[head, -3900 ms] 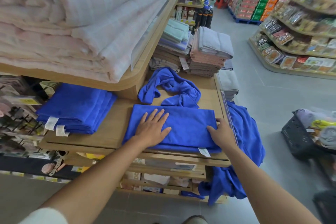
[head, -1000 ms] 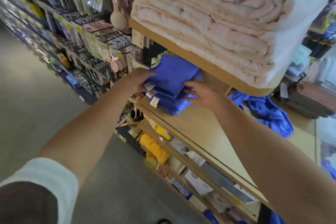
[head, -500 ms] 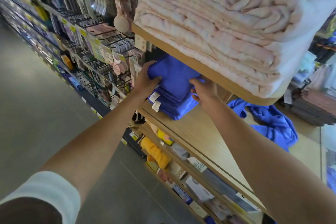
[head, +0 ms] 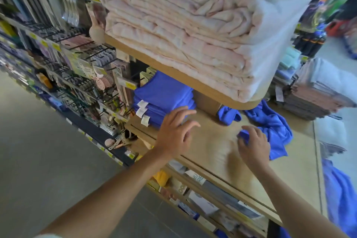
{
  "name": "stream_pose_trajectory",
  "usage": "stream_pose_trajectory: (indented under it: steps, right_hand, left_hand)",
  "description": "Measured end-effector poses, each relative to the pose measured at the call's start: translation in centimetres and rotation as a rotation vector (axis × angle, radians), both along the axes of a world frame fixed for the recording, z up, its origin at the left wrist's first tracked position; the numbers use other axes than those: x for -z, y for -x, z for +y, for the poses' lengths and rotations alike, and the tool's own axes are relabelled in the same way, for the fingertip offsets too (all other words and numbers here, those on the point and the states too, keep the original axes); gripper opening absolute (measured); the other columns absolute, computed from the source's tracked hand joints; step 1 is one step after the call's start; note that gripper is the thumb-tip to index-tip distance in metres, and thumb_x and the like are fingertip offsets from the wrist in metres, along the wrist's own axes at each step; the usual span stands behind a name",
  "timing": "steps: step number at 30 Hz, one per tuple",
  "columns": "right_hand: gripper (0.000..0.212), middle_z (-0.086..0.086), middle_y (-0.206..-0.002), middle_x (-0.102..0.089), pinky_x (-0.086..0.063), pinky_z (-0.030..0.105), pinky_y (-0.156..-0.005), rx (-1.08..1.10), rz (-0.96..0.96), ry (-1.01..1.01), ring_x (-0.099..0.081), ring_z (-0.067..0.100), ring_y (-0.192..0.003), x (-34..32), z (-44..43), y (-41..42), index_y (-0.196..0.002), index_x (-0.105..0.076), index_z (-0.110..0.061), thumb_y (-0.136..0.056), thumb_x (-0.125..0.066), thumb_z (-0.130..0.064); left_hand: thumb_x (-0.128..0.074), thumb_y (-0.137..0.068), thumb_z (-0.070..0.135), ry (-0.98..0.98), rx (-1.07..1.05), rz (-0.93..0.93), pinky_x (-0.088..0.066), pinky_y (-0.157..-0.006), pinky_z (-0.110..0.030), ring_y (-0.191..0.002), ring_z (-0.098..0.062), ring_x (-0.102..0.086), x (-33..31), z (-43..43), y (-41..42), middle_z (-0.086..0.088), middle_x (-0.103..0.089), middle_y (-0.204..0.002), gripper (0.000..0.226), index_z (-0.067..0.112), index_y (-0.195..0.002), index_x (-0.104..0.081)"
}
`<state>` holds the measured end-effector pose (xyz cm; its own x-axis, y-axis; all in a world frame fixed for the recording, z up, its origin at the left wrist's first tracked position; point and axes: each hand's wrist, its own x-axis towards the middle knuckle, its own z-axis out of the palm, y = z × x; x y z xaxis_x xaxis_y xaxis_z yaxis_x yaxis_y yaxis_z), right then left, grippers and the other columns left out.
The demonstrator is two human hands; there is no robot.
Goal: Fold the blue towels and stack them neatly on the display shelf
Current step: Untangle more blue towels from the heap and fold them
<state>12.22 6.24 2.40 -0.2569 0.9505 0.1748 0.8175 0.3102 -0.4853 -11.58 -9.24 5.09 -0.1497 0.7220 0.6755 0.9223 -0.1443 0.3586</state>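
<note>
Folded stack: a pile of folded blue terry towels (head: 164, 100) with white sewn-in tags sits at the ten o'clock end of the pale wooden display shelf (head: 212, 147), tucked under the upper board; it looks squared and settled.

Left hand: the left hand (head: 174, 134) hovers at the stack's five o'clock corner, fingers spread and slack, holding nothing; whether the fingertips brush the cloth I cannot tell.

Upper load: thick folded pale pink blankets (head: 183, 25) fill the board above, at twelve o'clock.

Right hand: the right hand (head: 253, 145) is curled over the near edge of a loose crumpled blue towel (head: 270, 127); the fingers seem to pinch a fold, though blur leaves the grip uncertain.

Loose towel: it lies in a heap at two o'clock from the hands, well apart from the stack, one end trailing back under the upper board.

Hanging towel: another blue cloth (head: 340, 199) hangs off the shelf's end at four o'clock.

Handling: I judge the towel light, limp and grippy, with no stiffness; it will sag and bunch wherever it is unsupported.

Where to hold: two adjacent corners or a hemmed edge, one per hand, would let it hang flat before being laid on the bare wood.

Risk: dragging by the middle would only bunch it further.
</note>
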Motion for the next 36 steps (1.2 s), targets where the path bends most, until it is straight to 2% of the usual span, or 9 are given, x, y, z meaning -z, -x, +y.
stream_pose_trajectory:
  steps: [3, 7, 12, 16, 19, 24, 28, 32, 36]
  right_hand:
    - [0.063, 0.010, -0.151, -0.048, -0.033, 0.047, -0.113, 0.080, -0.205, 0.088, -0.040, 0.032, -0.142, 1.6, 0.3, -4.3, -0.151, -0.042, -0.014, -0.093, -0.061, -0.030]
    - [0.061, 0.003, -0.132, -0.063, -0.044, 0.046, -0.099, 0.022, -0.313, 0.030, -0.053, 0.030, -0.127, 1.8, -1.6, -7.5, -0.145, -0.053, -0.021, -0.086, -0.064, -0.034]
    - [0.043, -0.005, -0.080, -0.070, -0.051, 0.042, -0.067, -0.186, -0.186, -0.025, -0.066, 0.029, -0.080, 1.5, -6.0, -10.1, -0.097, -0.070, -0.028, -0.058, -0.060, -0.042]
    - [0.043, -0.007, -0.084, -0.067, -0.047, 0.039, -0.070, -0.285, -0.095, -0.029, -0.062, 0.022, -0.082, 1.2, -6.1, -10.8, -0.101, -0.072, -0.030, -0.062, -0.058, -0.042]
    - [0.050, -0.006, -0.089, -0.063, -0.044, 0.039, -0.075, -0.356, -0.018, -0.001, -0.058, 0.021, -0.089, 1.3, -5.6, -11.2, -0.115, -0.072, -0.028, -0.071, -0.051, -0.038]
    - [0.055, -0.003, -0.109, -0.067, -0.051, 0.039, -0.091, -0.210, 0.455, 0.070, -0.063, 0.019, -0.103, 2.3, -4.7, -12.1, -0.115, -0.070, -0.016, -0.066, -0.048, -0.004]
    - [0.052, -0.005, -0.111, -0.066, -0.053, 0.030, -0.090, 0.107, 0.755, 0.019, -0.064, 0.018, -0.103, 2.4, -3.9, -12.5, -0.110, -0.067, -0.026, -0.072, -0.042, -0.002]
    - [0.051, -0.012, -0.132, -0.057, -0.041, 0.018, -0.107, 0.198, 0.654, 0.056, -0.053, 0.006, -0.125, 2.6, -3.8, -12.1, -0.128, -0.058, -0.030, -0.084, -0.053, -0.003]
    - [0.061, -0.004, -0.135, -0.055, -0.039, 0.027, -0.111, 0.117, 0.332, 0.070, -0.049, 0.012, -0.125, 3.1, -3.9, -12.0, -0.143, -0.052, -0.013, -0.084, -0.067, -0.005]
  left_hand:
    - [-0.056, -0.079, 0.004, 0.216, 0.214, -0.044, -0.043, -0.104, -0.038, -0.128, -0.020, -0.051, 2.2, 2.2, -4.5, 0.002, -0.059, -0.132, 0.035, 0.024, -0.104, -0.071]
    - [-0.054, -0.086, 0.007, 0.425, 0.337, -0.109, -0.033, -0.109, -0.023, -0.125, -0.021, -0.052, 4.1, 5.9, -8.9, -0.005, -0.060, -0.133, 0.038, 0.019, -0.118, -0.070]
    - [-0.057, -0.093, 0.013, 0.486, 0.356, -0.243, -0.045, -0.104, -0.041, -0.118, -0.027, -0.060, 4.4, 10.7, -12.7, -0.005, -0.065, -0.126, 0.031, 0.012, -0.123, -0.067]
    - [-0.065, -0.096, 0.032, 0.605, 0.206, -0.537, -0.043, -0.105, -0.037, -0.125, -0.028, -0.056, 3.3, 15.0, -15.1, -0.010, -0.059, -0.134, 0.048, 0.009, -0.136, -0.055]
    - [-0.072, -0.086, 0.011, 0.658, 0.096, -0.671, -0.039, -0.100, -0.032, -0.123, -0.031, -0.055, 3.1, 17.6, -15.8, -0.015, -0.057, -0.134, 0.056, 0.004, -0.138, -0.051]
    - [-0.058, -0.076, -0.009, 0.545, 0.180, -0.546, -0.039, -0.087, -0.020, -0.105, -0.030, -0.060, 4.1, 17.5, -16.0, -0.014, -0.065, -0.112, 0.045, 0.006, -0.117, -0.066]
    - [-0.070, -0.084, 0.007, 0.506, 0.154, -0.592, -0.051, -0.087, -0.039, -0.085, -0.022, -0.062, 4.3, 18.2, -16.0, -0.010, -0.068, -0.091, 0.006, 0.011, -0.081, -0.067]
    - [-0.055, -0.073, 0.080, 0.695, 0.024, -0.344, -0.049, -0.079, -0.035, -0.084, -0.013, -0.056, 3.8, 18.2, -18.0, 0.005, -0.061, -0.084, 0.050, 0.032, -0.057, -0.055]
    - [-0.059, -0.078, 0.056, 0.689, -0.068, 0.044, -0.034, -0.071, -0.034, -0.093, -0.024, -0.053, 3.1, 16.8, -20.0, 0.008, -0.043, -0.082, 0.037, 0.028, -0.059, -0.043]
